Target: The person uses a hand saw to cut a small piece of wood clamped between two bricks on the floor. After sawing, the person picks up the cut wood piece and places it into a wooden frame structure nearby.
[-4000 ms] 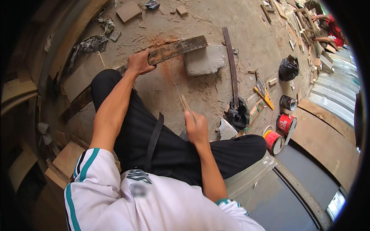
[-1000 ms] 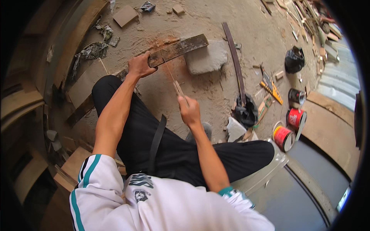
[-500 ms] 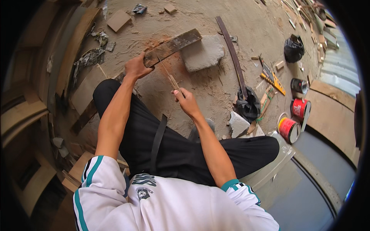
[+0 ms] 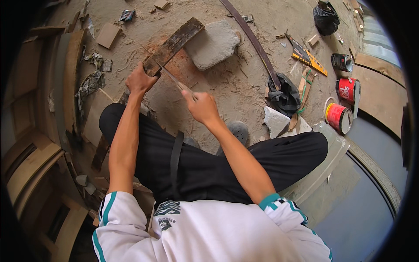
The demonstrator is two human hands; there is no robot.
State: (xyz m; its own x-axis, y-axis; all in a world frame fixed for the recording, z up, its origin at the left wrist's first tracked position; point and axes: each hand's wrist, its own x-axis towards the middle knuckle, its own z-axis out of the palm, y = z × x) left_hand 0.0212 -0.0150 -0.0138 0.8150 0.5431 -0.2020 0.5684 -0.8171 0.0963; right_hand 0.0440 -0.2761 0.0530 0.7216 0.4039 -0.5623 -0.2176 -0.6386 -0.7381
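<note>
A dark, weathered wooden plank (image 4: 178, 39) lies tilted with its far end on a grey concrete block (image 4: 214, 47). My left hand (image 4: 140, 80) grips the plank's near end, thumb to the right. My right hand (image 4: 201, 106) is closed around the wooden handle of a thin-bladed saw (image 4: 171, 77), seen nearly edge-on. Its narrow blade crosses the plank just beyond my left hand. Whether the teeth sit in a cut is too small to tell. Reddish dust (image 4: 153, 44) covers the floor around the plank.
On the right are a long dark strip (image 4: 253, 37), a black plastic bag (image 4: 283, 97), a yellow-and-black handsaw (image 4: 307, 57) and paint cans (image 4: 339, 117). Wooden frames (image 4: 32, 168) line the left. A small wood block (image 4: 108, 35) lies at the far left.
The view has shifted, so the plank and block appear farther left and higher. My right hand and the saw have moved forward, nearer the plank; both grips are unchanged.
</note>
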